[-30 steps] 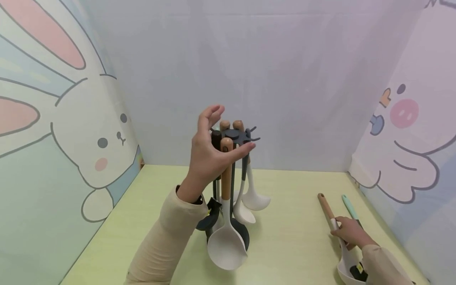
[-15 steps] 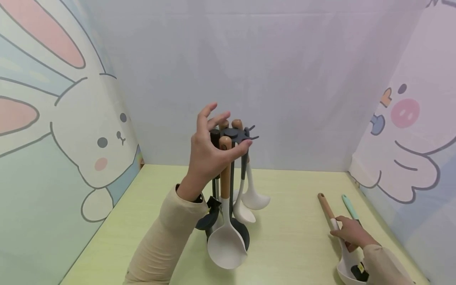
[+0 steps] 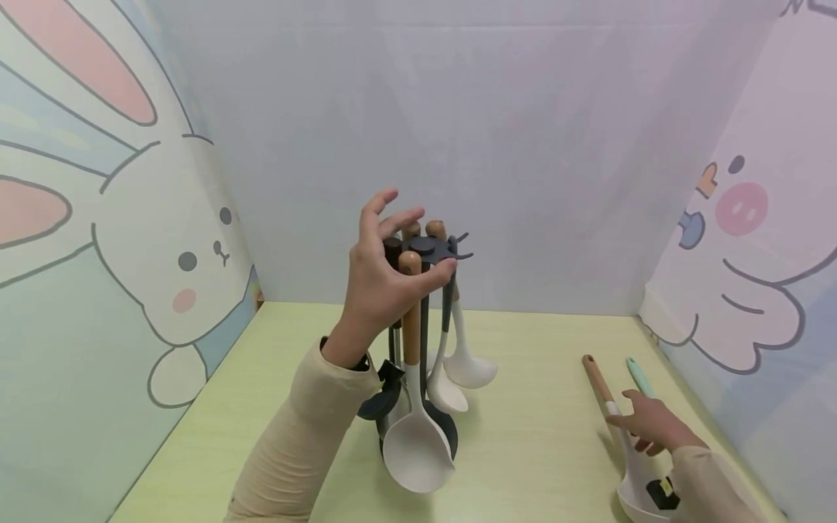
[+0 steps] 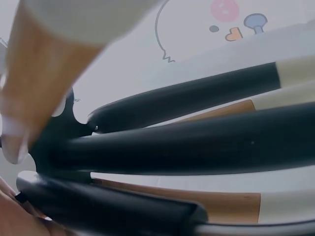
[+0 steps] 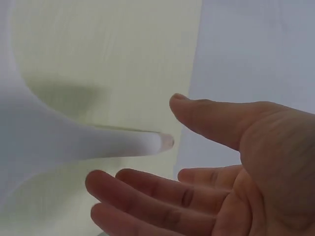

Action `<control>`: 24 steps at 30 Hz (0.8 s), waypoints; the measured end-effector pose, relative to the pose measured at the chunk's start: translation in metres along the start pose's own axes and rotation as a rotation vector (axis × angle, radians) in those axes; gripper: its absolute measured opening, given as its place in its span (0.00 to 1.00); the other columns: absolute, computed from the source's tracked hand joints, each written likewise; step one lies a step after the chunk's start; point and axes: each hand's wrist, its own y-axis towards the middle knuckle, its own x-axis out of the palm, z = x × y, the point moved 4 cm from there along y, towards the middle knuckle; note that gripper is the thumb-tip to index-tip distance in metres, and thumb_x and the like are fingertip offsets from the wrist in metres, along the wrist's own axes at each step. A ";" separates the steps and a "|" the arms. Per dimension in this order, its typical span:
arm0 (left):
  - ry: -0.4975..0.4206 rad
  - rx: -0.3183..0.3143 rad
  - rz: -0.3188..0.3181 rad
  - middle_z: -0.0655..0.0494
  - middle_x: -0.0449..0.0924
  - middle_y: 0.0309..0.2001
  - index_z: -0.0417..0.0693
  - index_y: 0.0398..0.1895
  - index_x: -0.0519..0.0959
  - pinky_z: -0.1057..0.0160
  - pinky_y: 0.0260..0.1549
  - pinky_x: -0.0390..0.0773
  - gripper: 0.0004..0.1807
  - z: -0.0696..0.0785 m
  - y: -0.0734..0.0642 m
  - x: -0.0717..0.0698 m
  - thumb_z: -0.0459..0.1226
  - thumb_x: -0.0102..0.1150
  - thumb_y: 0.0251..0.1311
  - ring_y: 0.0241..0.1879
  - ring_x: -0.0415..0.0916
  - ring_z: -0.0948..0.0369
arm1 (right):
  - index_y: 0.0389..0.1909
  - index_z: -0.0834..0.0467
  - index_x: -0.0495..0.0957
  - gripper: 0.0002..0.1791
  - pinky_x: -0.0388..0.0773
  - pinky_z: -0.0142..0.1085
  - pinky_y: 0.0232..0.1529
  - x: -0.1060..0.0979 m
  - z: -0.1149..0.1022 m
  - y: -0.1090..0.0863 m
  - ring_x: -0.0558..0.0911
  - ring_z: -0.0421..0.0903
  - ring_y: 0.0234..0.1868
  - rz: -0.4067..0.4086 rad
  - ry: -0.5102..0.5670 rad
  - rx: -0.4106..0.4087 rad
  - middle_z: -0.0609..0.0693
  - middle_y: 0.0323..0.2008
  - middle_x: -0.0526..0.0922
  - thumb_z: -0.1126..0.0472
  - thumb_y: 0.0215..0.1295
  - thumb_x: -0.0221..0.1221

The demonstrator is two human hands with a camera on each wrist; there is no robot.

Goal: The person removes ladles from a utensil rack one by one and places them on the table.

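My left hand (image 3: 386, 276) curls around the top of a dark utensil rack (image 3: 428, 250), thumb at the front by its hooks, two fingers raised behind. A white ladle (image 3: 418, 454) with a wooden handle hangs at the front, nearest that hand. In the left wrist view, black handles (image 4: 197, 140) run off to the right. My right hand (image 3: 654, 423) hovers, fingers spread, over a white ladle (image 3: 598, 378) lying on the table. In the right wrist view, a gap shows between thumb and fingers, with the ladle's white neck (image 5: 118, 142) beyond; nothing is held.
A utensil with a mint-green handle (image 3: 641, 376) lies beside the table ladle, partly hidden by my right hand. A black piece with a yellow mark (image 3: 662, 492) shows at the ladle's bowl. More white utensils (image 3: 467, 370) and a black one (image 3: 379, 403) hang around the rack.
My right hand has let go of the ladle on the table and lifted slightly, its fingers spreading. The left hand's raised fingers shifted a little, and the rack top turned slightly.
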 end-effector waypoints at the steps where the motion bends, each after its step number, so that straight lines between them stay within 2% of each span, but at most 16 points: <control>1: -0.004 -0.001 -0.003 0.50 0.77 0.62 0.43 0.73 0.55 0.58 0.55 0.74 0.52 0.000 0.000 0.000 0.43 0.71 0.46 0.54 0.78 0.55 | 0.65 0.82 0.48 0.46 0.81 0.47 0.29 -0.004 -0.004 -0.001 0.82 0.53 0.28 0.029 -0.038 -0.029 0.66 0.35 0.79 0.51 0.67 0.61; 4: -0.006 0.001 -0.008 0.50 0.77 0.61 0.43 0.74 0.55 0.58 0.55 0.74 0.52 0.001 0.000 0.000 0.45 0.71 0.45 0.54 0.78 0.55 | 0.64 0.83 0.52 0.44 0.78 0.48 0.30 -0.018 -0.019 -0.005 0.81 0.54 0.31 0.141 -0.131 -0.120 0.66 0.34 0.80 0.52 0.68 0.60; 6: -0.006 0.007 -0.010 0.50 0.77 0.61 0.42 0.73 0.55 0.58 0.55 0.74 0.52 0.002 0.000 0.000 0.45 0.71 0.45 0.54 0.79 0.53 | 0.63 0.82 0.55 0.41 0.78 0.51 0.33 -0.025 -0.033 -0.008 0.81 0.59 0.34 0.233 -0.168 -0.188 0.65 0.34 0.80 0.53 0.69 0.60; 7: -0.006 0.010 -0.011 0.49 0.77 0.61 0.42 0.73 0.55 0.58 0.55 0.74 0.52 0.002 0.000 0.000 0.45 0.71 0.44 0.54 0.79 0.52 | 0.63 0.82 0.56 0.39 0.78 0.53 0.35 -0.028 -0.041 -0.010 0.81 0.63 0.37 0.279 -0.173 -0.228 0.68 0.37 0.80 0.54 0.69 0.60; 11: -0.001 0.021 -0.015 0.47 0.77 0.61 0.41 0.74 0.55 0.58 0.55 0.74 0.53 0.002 -0.001 0.000 0.47 0.69 0.44 0.54 0.79 0.52 | 0.67 0.76 0.58 0.35 0.75 0.62 0.46 -0.030 -0.078 -0.021 0.76 0.73 0.51 0.418 -0.080 -0.366 0.76 0.51 0.75 0.57 0.71 0.59; 15: -0.012 0.023 -0.026 0.48 0.77 0.61 0.42 0.74 0.54 0.58 0.53 0.75 0.53 0.001 0.000 0.000 0.47 0.69 0.44 0.53 0.79 0.54 | 0.69 0.70 0.59 0.33 0.71 0.64 0.53 -0.023 -0.118 -0.035 0.72 0.71 0.59 0.523 0.078 -0.514 0.72 0.59 0.72 0.59 0.71 0.59; 18: -0.031 0.024 -0.040 0.48 0.77 0.61 0.42 0.73 0.54 0.58 0.53 0.76 0.52 0.000 0.000 0.000 0.43 0.71 0.45 0.54 0.78 0.55 | 0.68 0.68 0.63 0.30 0.72 0.63 0.52 -0.017 -0.145 -0.044 0.74 0.69 0.59 0.601 0.175 -0.623 0.67 0.60 0.74 0.65 0.68 0.61; 21: -0.046 0.023 -0.049 0.48 0.77 0.61 0.42 0.73 0.54 0.58 0.52 0.77 0.52 0.000 0.000 0.000 0.41 0.71 0.46 0.57 0.75 0.58 | 0.65 0.68 0.66 0.30 0.74 0.52 0.57 -0.012 -0.169 -0.050 0.75 0.63 0.60 0.683 0.219 -0.747 0.64 0.59 0.76 0.71 0.63 0.63; 24: -0.047 0.022 -0.055 0.48 0.77 0.62 0.42 0.74 0.54 0.58 0.51 0.77 0.52 0.000 0.000 0.000 0.44 0.70 0.45 0.59 0.73 0.61 | 0.62 0.70 0.69 0.31 0.71 0.34 0.61 -0.007 -0.188 -0.053 0.75 0.48 0.62 0.759 0.243 -0.899 0.62 0.58 0.77 0.78 0.56 0.64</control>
